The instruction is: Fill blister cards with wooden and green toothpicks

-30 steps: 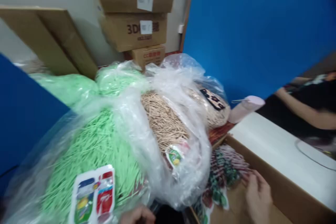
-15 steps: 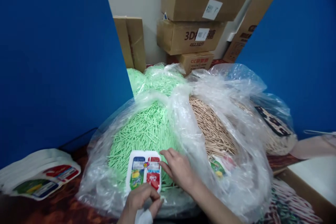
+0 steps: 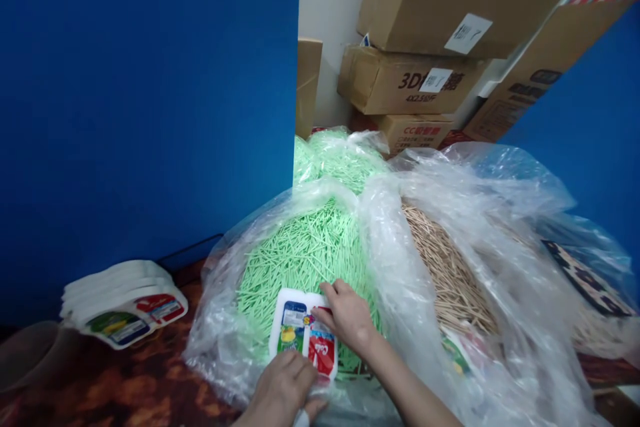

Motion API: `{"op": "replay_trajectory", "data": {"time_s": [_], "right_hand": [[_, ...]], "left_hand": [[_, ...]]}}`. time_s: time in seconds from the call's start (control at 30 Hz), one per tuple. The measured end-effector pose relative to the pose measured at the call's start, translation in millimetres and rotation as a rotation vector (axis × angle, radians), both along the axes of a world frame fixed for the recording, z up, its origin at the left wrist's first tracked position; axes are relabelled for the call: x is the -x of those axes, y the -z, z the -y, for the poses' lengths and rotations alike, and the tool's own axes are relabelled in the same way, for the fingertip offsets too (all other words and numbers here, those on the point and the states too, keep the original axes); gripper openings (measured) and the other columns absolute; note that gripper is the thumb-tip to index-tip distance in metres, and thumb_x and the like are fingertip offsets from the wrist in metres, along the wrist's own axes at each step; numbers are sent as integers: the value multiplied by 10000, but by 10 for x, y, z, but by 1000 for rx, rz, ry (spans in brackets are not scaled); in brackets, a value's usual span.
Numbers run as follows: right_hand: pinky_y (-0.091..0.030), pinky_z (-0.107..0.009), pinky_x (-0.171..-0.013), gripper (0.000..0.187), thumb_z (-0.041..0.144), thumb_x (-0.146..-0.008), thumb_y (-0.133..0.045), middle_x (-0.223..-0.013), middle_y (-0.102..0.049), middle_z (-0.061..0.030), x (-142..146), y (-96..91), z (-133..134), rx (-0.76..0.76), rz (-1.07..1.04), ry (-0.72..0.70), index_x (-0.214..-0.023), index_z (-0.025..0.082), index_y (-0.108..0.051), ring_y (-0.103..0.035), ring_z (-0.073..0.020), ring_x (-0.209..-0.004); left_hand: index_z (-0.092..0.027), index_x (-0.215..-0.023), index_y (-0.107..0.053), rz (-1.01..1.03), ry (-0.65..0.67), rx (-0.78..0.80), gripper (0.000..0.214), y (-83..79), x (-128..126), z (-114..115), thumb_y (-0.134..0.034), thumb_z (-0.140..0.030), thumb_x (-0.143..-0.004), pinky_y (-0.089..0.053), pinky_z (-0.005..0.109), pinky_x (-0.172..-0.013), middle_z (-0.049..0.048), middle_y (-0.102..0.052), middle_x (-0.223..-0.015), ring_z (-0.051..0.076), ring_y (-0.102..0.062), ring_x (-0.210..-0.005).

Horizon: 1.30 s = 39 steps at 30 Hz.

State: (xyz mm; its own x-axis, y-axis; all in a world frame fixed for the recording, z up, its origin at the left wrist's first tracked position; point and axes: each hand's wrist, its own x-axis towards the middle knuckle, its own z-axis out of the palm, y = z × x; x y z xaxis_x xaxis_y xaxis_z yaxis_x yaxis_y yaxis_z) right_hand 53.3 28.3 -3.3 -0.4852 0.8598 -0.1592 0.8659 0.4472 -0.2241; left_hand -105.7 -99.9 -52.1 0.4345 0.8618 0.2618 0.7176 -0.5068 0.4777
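A white plastic pack [image 3: 307, 321] with a lemon-printed panel and a red Cola panel lies tilted over a clear bag of light green sticks [image 3: 295, 247]. My right hand [image 3: 350, 320] has its fingers closed around the upper right edge, thumb across the front. At the lower edge, my left hand [image 3: 287, 380] is closed over the pack's near side, its fingertips partly hidden. A small white piece [image 3: 302, 417] shows under the left hand; I cannot make out what it is.
Similar white packs [image 3: 125, 300] are stacked on the reddish-brown patterned surface [image 3: 165, 373] at left. An open plastic bag of brown sticks [image 3: 445, 260] stands at right. Cardboard boxes [image 3: 415, 83] are piled behind. Blue panels [image 3: 150, 93] flank both sides.
The view has swung left, so everything sits farther right in the picture. My left hand has come up over the pack's lower edge; my right hand's fingers now overlap its right side more.
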Motion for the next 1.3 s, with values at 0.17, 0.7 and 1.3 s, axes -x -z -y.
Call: {"op": "replay_trajectory", "data": {"time_s": [0.17,0.7,1.3], "right_hand": [[-459,-329,-744,260,419,-844,-605,-997,-619,-108,145,1,-51,-15,65,-71,-968,191,-629,-576,-275,-967],[-329,-209,-561,69,256,-845,-526,-687,-550,39,15,-27,-24,333,-575,-43,-887,201,-530,-492,-116,-610],[-403,-464,-970,258,301,-935,-468,-1171,-624,-118,-583,157,235,-209,-351,-432,-1134,206,-603,-525,-254,-1125]], "left_hand": [[-184,-1021,-605,-66,26,-108,515,204,-1,76,-694,-575,-699,-501,356,-740,67,-657,-914,245,-588,-823],[-221,-1046,-618,194,-98,-255,355,81,62,40,-578,-498,-828,-508,372,-850,93,-631,-1024,254,-584,-994],[-158,-908,-685,1270,-885,593,433,-623,787,-572,-882,-247,-533,-582,252,-469,13,-773,-667,197,-709,-510]]}}
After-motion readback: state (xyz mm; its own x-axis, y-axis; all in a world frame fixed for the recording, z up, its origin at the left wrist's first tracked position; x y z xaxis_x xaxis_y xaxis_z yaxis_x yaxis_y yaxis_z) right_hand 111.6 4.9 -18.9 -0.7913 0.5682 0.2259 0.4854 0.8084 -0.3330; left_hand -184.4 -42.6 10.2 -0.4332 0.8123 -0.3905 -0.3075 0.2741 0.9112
